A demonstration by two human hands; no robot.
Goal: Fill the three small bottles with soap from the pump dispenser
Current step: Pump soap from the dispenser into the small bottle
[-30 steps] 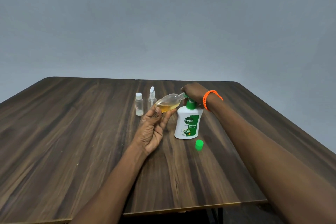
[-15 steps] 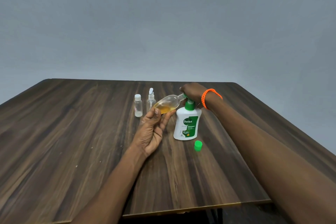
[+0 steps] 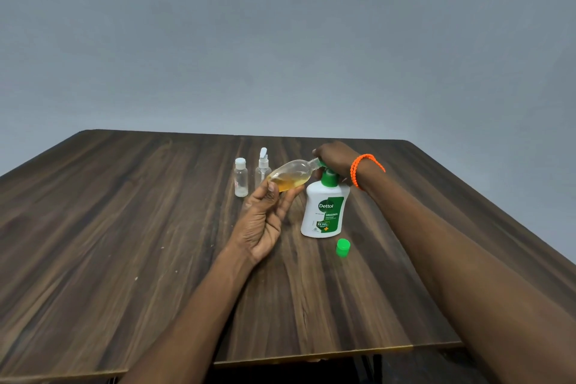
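Note:
A white and green Dettol pump dispenser (image 3: 322,212) stands upright on the wooden table (image 3: 124,243). My right hand (image 3: 335,157), with an orange bracelet on its wrist, presses down on the green pump head. My left hand (image 3: 265,221) holds a clear oval bottle (image 3: 291,176) by its base, tilted with its mouth at the pump spout; amber soap lies in its lower part. Its green cap (image 3: 343,247) sits on the table right of the dispenser. Behind my left hand stand a small clear bottle with a white cap (image 3: 241,178) and a small spray bottle (image 3: 262,167).
The table's front edge (image 3: 311,355) runs just below my forearms, and its right edge slants away behind my right arm. A plain grey wall fills the background.
Both hands, the oval bottle and the dispenser keep nearly the same pose. The whole scene sits slightly lower and left in view from a small head shift.

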